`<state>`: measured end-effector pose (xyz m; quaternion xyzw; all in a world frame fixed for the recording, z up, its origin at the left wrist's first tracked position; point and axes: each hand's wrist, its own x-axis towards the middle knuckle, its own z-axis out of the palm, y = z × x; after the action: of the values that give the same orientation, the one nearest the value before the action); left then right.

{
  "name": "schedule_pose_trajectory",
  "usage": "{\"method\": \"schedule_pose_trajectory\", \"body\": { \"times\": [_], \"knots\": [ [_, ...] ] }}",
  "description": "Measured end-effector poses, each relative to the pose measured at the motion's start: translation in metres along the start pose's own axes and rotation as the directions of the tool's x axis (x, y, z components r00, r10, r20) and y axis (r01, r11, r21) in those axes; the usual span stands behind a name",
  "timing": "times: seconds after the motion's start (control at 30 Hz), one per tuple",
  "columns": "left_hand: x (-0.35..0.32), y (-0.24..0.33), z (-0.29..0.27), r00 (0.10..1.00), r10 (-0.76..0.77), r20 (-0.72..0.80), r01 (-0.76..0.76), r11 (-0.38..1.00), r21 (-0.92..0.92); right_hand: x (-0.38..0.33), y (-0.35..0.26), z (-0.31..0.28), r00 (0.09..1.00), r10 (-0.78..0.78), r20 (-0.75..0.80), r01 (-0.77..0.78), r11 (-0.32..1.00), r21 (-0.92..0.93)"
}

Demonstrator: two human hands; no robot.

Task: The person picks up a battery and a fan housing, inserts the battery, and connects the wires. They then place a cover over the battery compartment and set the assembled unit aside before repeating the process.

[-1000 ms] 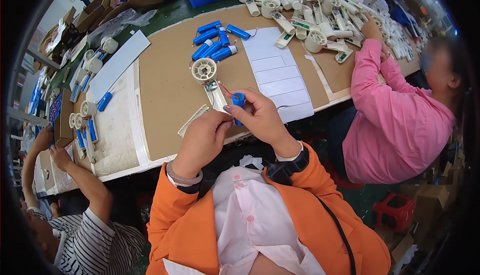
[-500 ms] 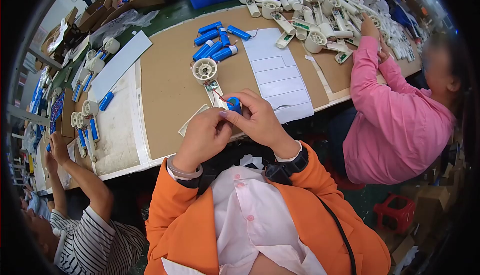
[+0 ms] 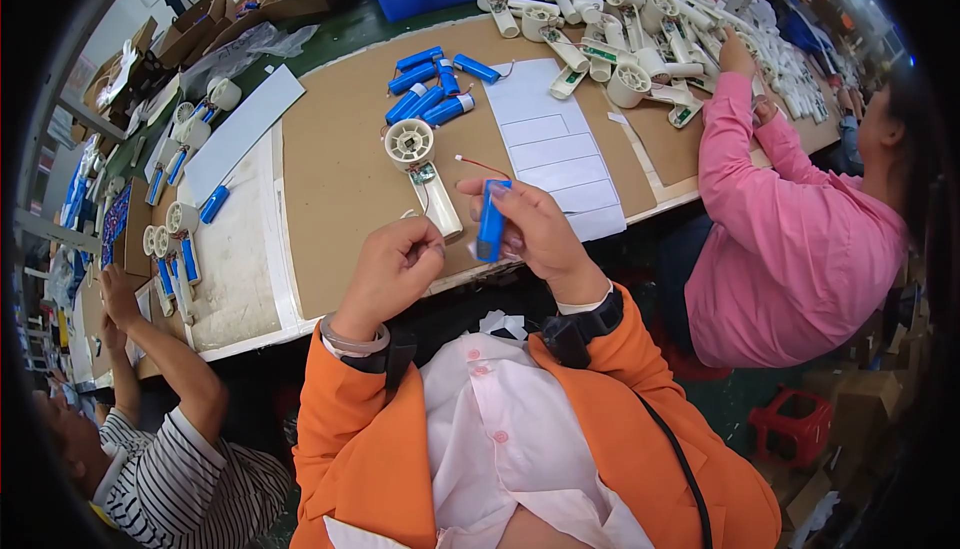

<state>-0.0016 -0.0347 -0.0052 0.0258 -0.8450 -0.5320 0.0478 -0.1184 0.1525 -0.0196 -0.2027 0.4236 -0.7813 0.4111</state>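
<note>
Gripping blue cylindrical battery (image 3: pixel 491 221) in my right hand (image 3: pixel 533 231); left hand (image 3: pixel 390 267) curled, can't tell if empty. Likely mid-fitting; next needs aligning with cream plastic fan housing (image 3: pixel 431 196).

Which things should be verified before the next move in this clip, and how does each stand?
1. Blue cylindrical battery held: ok, in the right hand.
2. Battery's red lead free at its tip: ok, it sticks out loose.
3. Left hand empty: cannot tell; it is curled, inside hidden.
4. Battery seated in the white fan housing: not ok, held apart from it.
5. Green circuit board uncovered: ok, visible in the housing.
</note>
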Motion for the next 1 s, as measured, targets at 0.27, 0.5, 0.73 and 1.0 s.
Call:
{"method": "schedule_pose_trajectory", "body": {
  "times": [0.27,0.5,0.73,1.0],
  "knots": [
    [-0.002,0.040,0.001,0.983,-0.092,0.156,0.110,0.988,-0.109,-0.002,-0.008,0.008,0.986,-0.148,-0.070,0.126,0.958,-0.257],
    [0.003,0.033,0.014,0.994,-0.066,0.091,0.065,0.998,0.013,-0.004,-0.003,0.009,0.987,-0.154,-0.050,0.136,0.956,-0.259],
    [0.001,0.011,0.016,0.879,0.242,0.411,-0.279,0.960,0.030,-0.009,-0.013,0.006,0.993,-0.113,0.019,0.113,0.994,-0.009],
    [0.006,0.021,0.023,0.998,-0.036,-0.058,0.022,0.972,-0.232,-0.003,0.003,0.005,0.977,-0.204,-0.068,0.160,0.901,-0.404]
  ]
}}
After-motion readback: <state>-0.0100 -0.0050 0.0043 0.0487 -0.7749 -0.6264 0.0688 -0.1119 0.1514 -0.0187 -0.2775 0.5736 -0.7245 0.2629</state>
